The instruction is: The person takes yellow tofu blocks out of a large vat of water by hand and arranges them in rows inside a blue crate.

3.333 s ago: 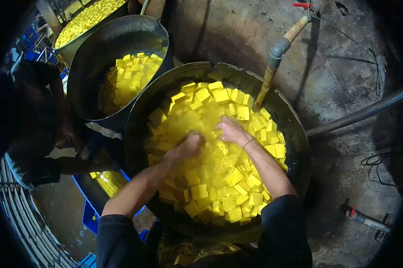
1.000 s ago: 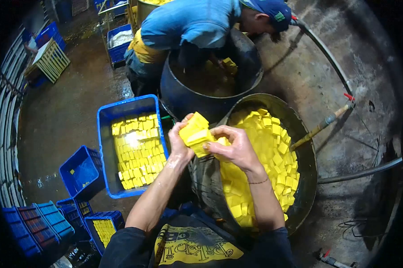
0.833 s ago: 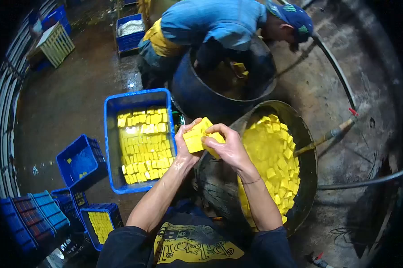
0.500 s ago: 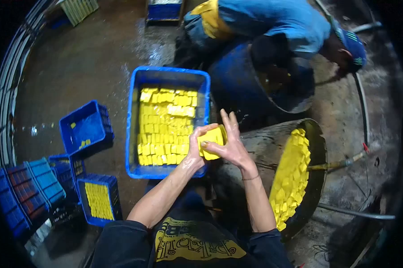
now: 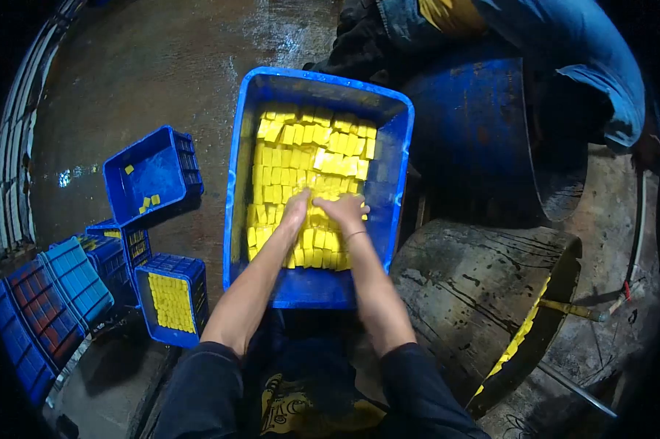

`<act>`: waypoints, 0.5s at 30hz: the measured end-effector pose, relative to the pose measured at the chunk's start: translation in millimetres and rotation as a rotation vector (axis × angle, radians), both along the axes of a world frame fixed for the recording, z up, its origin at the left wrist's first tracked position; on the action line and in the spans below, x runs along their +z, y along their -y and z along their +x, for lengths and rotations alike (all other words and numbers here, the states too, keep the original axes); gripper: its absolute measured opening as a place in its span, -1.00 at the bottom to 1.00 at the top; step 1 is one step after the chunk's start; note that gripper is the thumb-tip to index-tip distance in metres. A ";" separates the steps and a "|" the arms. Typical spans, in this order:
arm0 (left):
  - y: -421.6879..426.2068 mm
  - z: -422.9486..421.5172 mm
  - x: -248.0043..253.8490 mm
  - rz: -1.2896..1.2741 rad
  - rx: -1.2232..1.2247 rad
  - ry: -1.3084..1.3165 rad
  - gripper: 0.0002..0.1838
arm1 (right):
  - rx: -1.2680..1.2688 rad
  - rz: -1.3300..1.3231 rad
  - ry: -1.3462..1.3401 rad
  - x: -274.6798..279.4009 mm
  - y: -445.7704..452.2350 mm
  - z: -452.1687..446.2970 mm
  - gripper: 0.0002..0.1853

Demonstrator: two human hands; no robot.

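Moved since the earlier frame: both bare hands, left (image 5: pixel 298 211) and right (image 5: pixel 342 211), from beside the right rim into the large blue rectangular plastic tub (image 5: pixel 330 79), centre of frame. Contents: small yellow rectangular blocks (image 5: pixel 277 175), in rows; the carried handful now apparently lowered among them. Left fingers: close together. Right thumb: spread inward. Whether either pinches a block: cannot tell.

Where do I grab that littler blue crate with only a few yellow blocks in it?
I'd hold the blue crate by its top rim on the side facing the big blue tub, coming from above. It sits open side up, and its rim stands well above the few yellow blocks on its floor.
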State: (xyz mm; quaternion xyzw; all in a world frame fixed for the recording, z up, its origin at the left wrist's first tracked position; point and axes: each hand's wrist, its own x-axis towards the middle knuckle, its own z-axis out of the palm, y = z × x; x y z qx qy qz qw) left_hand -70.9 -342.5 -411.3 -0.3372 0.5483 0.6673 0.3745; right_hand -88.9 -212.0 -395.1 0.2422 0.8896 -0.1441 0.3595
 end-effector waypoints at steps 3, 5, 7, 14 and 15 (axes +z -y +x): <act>-4.8 36.7 -121.0 0.015 -0.229 -0.122 -0.21 | -0.095 0.114 -0.027 -34.7 25.3 51.0 -0.13; -8.0 35.9 -111.6 -0.033 -0.319 -0.145 -0.29 | -0.138 -0.013 -0.015 -18.5 18.7 52.8 -0.13; -12.3 30.9 -85.9 -0.139 -0.342 -0.099 -0.26 | -0.140 -0.247 -0.085 -25.2 -24.3 46.0 -0.11; -24.9 44.7 -165.9 -0.458 -0.486 -0.238 -0.16 | -0.230 -0.547 -0.398 78.3 -54.7 86.8 -0.39; -26.9 24.0 -72.7 -0.426 -0.561 -0.147 -0.13 | -0.213 -0.604 -0.497 122.4 -58.5 98.8 -0.45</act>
